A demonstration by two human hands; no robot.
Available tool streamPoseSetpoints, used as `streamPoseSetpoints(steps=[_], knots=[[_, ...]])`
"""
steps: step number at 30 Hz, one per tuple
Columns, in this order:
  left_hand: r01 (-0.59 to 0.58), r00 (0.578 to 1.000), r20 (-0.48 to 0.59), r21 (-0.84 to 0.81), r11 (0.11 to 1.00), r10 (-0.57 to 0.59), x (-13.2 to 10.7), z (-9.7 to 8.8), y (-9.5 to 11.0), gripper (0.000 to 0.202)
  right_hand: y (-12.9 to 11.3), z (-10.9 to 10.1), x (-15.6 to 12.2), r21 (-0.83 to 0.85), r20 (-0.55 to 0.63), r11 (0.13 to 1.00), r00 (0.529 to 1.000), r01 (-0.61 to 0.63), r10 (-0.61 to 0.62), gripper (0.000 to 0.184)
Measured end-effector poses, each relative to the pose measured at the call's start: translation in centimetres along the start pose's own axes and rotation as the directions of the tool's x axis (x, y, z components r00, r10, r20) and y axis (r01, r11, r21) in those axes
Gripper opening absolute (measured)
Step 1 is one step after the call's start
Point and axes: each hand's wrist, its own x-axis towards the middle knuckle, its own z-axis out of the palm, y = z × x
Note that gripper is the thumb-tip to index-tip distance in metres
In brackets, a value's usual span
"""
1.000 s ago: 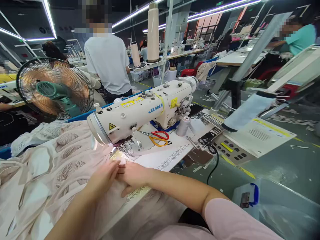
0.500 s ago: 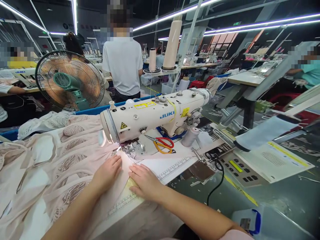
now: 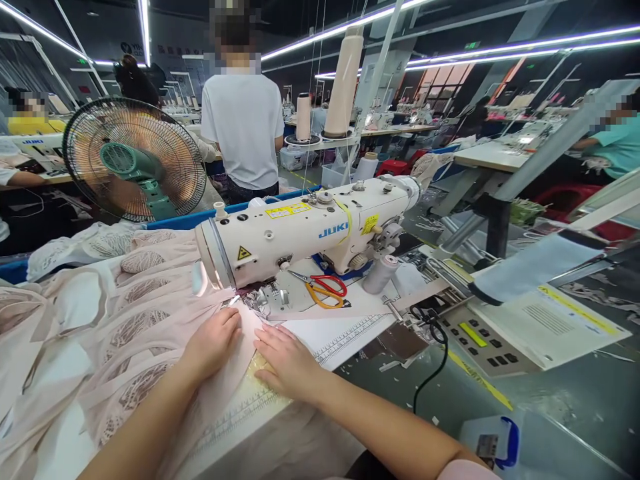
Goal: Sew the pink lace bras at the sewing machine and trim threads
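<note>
Pale pink fabric runs under the needle end of a white sewing machine. My left hand lies on this fabric just in front of the needle area, fingers side by side and pressing down, thumb hidden. To its right my right hand rests flat at the fabric's edge, fingers stretched and thumb apart, over a yellowish patch on the table. The presser foot area is partly hidden by the machine head and cloth. Left of my hands spread joined pink garment pieces with lace.
Red-and-orange-handled thread snips and a grey thread spool lie beside the machine. Printed rulers mark the white table. A control box sits at right, a fan behind, and a person in white stands beyond.
The view has shifted slightly. Both hands stay on the fabric by the needle, and the cloth under them has moved a little toward the machine.
</note>
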Motion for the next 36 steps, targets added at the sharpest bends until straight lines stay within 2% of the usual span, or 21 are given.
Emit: streamPoseSetpoints(steps=[8, 17, 25, 36], knots=[[0.017, 1.0, 0.026, 0.068, 0.998, -0.018, -0.05, 0.8, -0.4, 0.037, -0.01, 0.07, -0.33, 0.027, -0.001, 1.0, 1.0, 0.005, -0.005, 0.044], [0.016, 0.997, 0.068, 0.102, 0.995, -0.023, 0.38, 0.11, -0.2, 0.036, 0.19, 0.41, -0.49, 0.007, -0.045, 1.0, 0.999, -0.014, 0.014, 0.044], [0.027, 0.997, 0.066, 0.111, 0.993, -0.035, 0.32, 0.24, -0.3, 0.035, 0.42, 0.71, -0.72, 0.031, -0.052, 0.999, 0.998, -0.025, 0.027, 0.046], [0.046, 0.994, 0.098, 0.119, 0.992, -0.058, 0.45, -0.17, 0.05, 0.036, 0.27, 0.48, -0.83, 0.057, 0.003, 0.997, 0.998, -0.056, 0.056, 0.049]])
